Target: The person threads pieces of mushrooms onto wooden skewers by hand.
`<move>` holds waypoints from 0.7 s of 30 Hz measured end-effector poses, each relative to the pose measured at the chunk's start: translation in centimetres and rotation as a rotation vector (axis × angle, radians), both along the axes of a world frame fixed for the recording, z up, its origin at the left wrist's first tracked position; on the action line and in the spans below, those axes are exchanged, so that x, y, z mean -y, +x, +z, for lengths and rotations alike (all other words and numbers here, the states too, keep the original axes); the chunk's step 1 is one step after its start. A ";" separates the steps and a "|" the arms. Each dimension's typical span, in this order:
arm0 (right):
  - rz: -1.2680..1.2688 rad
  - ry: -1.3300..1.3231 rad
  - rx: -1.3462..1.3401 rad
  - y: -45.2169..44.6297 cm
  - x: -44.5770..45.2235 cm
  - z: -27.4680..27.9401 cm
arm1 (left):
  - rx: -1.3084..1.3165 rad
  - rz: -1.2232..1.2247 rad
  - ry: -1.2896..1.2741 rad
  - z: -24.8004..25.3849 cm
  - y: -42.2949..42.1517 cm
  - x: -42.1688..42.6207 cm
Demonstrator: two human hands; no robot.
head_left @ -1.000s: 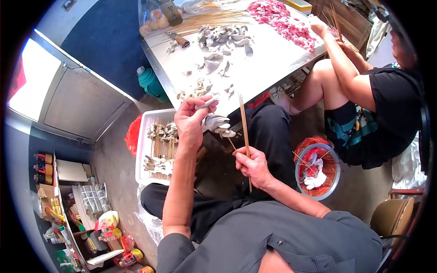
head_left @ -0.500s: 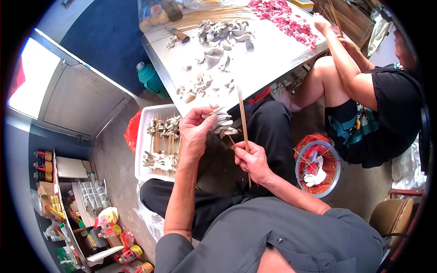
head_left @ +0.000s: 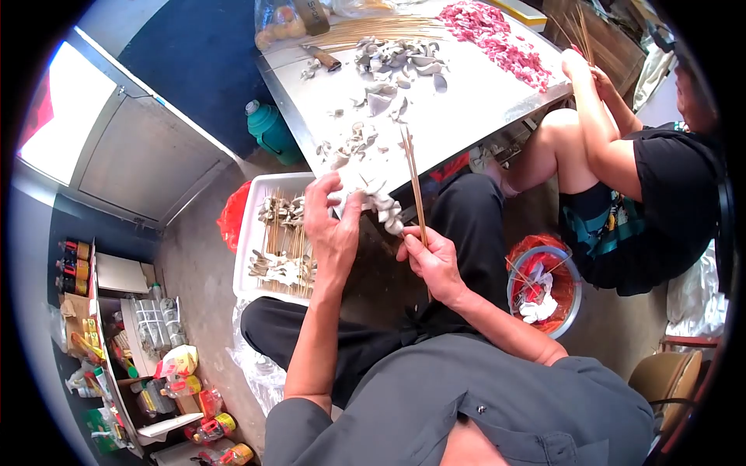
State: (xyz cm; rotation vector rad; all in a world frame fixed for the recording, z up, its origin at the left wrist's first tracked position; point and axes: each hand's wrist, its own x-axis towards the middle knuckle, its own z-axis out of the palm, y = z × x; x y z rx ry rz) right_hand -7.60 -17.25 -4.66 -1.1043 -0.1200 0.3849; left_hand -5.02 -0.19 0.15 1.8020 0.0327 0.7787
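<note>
My right hand [head_left: 431,262] is closed around several thin bamboo skewers [head_left: 413,175], which point up toward the table. From the same hand a loaded skewer slants up and left, threaded with grey-white, curled slices [head_left: 382,208] whose kind I cannot make out. Just left of those slices, my left hand [head_left: 332,229] has its thumb and fingers apart, with nothing visibly gripped. Loose slices of the same sort [head_left: 357,140] lie on the metal table beyond my hands. A white tray [head_left: 243,268] to the left holds several filled skewers [head_left: 281,241].
On the table [head_left: 466,116] are a larger pile of slices [head_left: 392,58], a knife [head_left: 322,57], bare skewers [head_left: 373,29] and chopped red meat [head_left: 497,43]. A person [head_left: 668,171] sits at right holding skewers. A lined bucket [head_left: 573,291] and teal jug [head_left: 272,132] stand on the floor.
My left thumb and fingers have spread and come away from the slices on the skewer. The loaded skewer's slices appear more strung out. The whole view has shifted slightly.
</note>
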 end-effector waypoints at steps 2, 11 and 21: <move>-0.035 -0.074 0.066 -0.3 -0.2 -0.5 | -0.192 0.136 0.244 0.9 -2.3 -0.4; -0.013 -0.280 0.276 -2.3 -2.6 -1.0 | -0.369 -0.241 -0.607 -1.8 -5.0 0.3; 0.298 -0.275 -0.003 -5.0 -1.2 -3.9 | -0.029 -0.078 -0.842 -1.7 -6.6 -6.7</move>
